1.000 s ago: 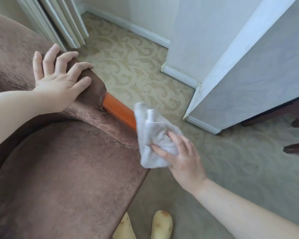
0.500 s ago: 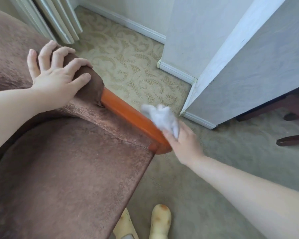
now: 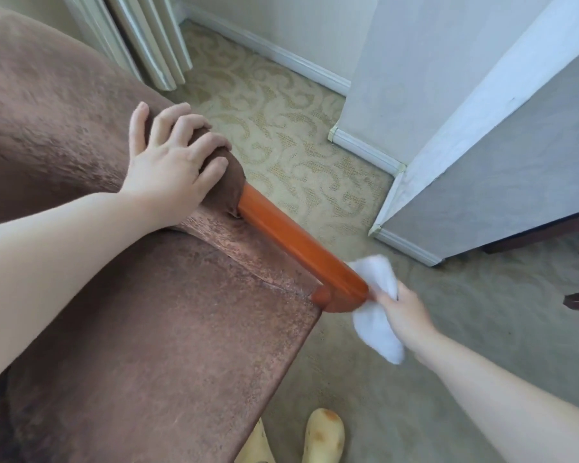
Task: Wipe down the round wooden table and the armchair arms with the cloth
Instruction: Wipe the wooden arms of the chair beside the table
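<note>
A white cloth (image 3: 376,307) is gripped in the right hand (image 3: 403,312), the fingers curled around its bunched middle, and it is pressed against the rounded front end of the armchair's orange wooden arm (image 3: 295,248). One fold of the cloth is seen above the hand and a longer fold hangs below it, toward the carpet (image 3: 281,128). The left hand (image 3: 174,162) is laid on the brown upholstered pad (image 3: 224,182) at the rear of the same arm, its fingers spread and bent over the padding (nothing is pinched between them). The brown seat cushion (image 3: 147,345) of the armchair fills the lower left of the view. Two pale slippers (image 3: 323,436) are visible on the carpet at the bottom edge, and a white wall corner with baseboard (image 3: 365,148) stands well apart, beyond the chair arm.
</note>
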